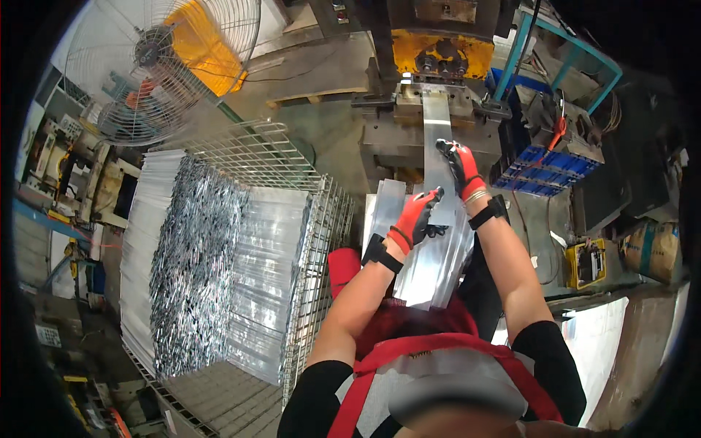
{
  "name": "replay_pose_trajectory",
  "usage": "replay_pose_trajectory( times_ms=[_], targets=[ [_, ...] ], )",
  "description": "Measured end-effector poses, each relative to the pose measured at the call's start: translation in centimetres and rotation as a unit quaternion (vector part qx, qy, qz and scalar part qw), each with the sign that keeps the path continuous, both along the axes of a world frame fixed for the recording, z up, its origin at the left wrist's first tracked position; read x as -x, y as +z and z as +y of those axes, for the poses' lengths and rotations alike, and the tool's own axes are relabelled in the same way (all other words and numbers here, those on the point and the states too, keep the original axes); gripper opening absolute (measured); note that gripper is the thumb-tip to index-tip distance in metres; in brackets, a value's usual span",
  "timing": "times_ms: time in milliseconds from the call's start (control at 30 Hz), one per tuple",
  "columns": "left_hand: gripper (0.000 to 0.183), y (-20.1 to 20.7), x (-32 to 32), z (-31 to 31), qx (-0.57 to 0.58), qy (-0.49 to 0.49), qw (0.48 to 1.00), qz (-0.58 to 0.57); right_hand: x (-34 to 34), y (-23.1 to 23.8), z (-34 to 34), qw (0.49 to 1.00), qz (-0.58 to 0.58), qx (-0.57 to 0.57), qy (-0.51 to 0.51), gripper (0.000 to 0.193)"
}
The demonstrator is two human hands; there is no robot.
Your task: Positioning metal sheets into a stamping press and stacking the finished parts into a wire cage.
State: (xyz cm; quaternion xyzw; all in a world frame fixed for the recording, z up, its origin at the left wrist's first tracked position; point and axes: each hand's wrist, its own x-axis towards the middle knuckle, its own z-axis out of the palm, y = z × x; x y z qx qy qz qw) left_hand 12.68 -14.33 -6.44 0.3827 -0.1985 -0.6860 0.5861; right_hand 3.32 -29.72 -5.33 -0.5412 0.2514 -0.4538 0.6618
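A long flat metal strip [437, 157] runs away from me, its far end lying in the die of a press [438, 55]. My right hand [462, 168], in a red glove with black fingertips, is closed on the strip's right edge about midway along. Nearer to me, my left hand [415, 217], gloved the same way, pinches the strip by its left edge close to the near end; some of its fingers are hidden. Below both hands lies a pile of loose shiny metal strips [431, 270], right in front of my body.
To the left stands a wire mesh cage [321, 241] packed with stacked metal strips [266, 270]. A large fan [157, 66] rises behind it. Blue crates [548, 171] with tools sit right of the press, below a teal frame [569, 44]. A yellow box [586, 264] lies farther right.
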Motion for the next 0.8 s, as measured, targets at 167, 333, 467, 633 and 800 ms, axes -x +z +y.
replay_pose_trajectory(
  times_ms=[167, 333, 467, 633, 800],
  targets=[
    [0.023, 0.1, 0.3, 0.3, 0.002, 0.030, 1.000, 0.003, -0.3, -0.6, -0.3, 0.995, 0.031, -0.081, -0.041, 0.022],
    [0.020, 0.9, 0.6, 0.3, 0.009, 0.057, 0.998, -0.014, -0.6, 0.3, 0.4, 0.993, -0.014, -0.104, -0.050, 0.016],
    [0.021, 1.4, 0.6, 0.4, 0.006, 0.056, 0.998, -0.021, -0.7, 0.2, 0.3, 0.995, 0.008, -0.087, -0.057, 0.016],
    [0.026, 1.3, 0.1, 0.5, -0.016, 0.021, 1.000, -0.010, -0.3, -0.2, -0.2, 0.988, 0.092, -0.108, -0.068, 0.023],
    [0.030, 0.5, -0.1, 0.8, -0.032, 0.003, 0.999, 0.016, -0.2, 1.1, 0.8, 0.977, 0.138, -0.139, -0.087, 0.022]
  ],
)
